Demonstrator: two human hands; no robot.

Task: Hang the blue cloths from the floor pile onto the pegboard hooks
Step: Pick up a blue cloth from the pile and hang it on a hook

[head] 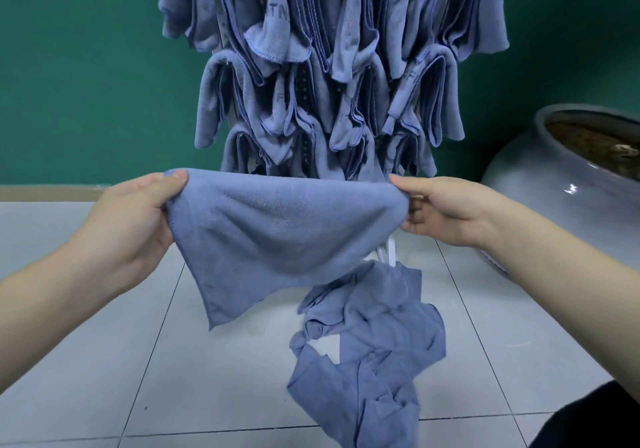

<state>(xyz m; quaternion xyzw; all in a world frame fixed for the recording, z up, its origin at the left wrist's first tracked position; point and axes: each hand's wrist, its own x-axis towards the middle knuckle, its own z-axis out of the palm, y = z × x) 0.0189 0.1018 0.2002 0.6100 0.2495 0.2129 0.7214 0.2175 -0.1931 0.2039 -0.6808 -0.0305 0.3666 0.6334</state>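
Pegboard (301, 97) crowded with hung cloths (346, 49); floor pile (367, 343) remains; left hand (138, 219), right hand (446, 212) each pinch top corner of one blue cloth (277, 236), unhung

Straight ahead the pegboard (300, 97) is packed: hung cloths (332, 49) overlap row on row, and only slivers of board show between them. The stretched cloth (277, 236), held between the left hand (135, 219) and right hand (446, 212), spans the approach. Lower right, the floor pile (370, 350) covers tiles, and a big grey pot (568, 184) blocks the right side. Open floor (86, 361) lies left.
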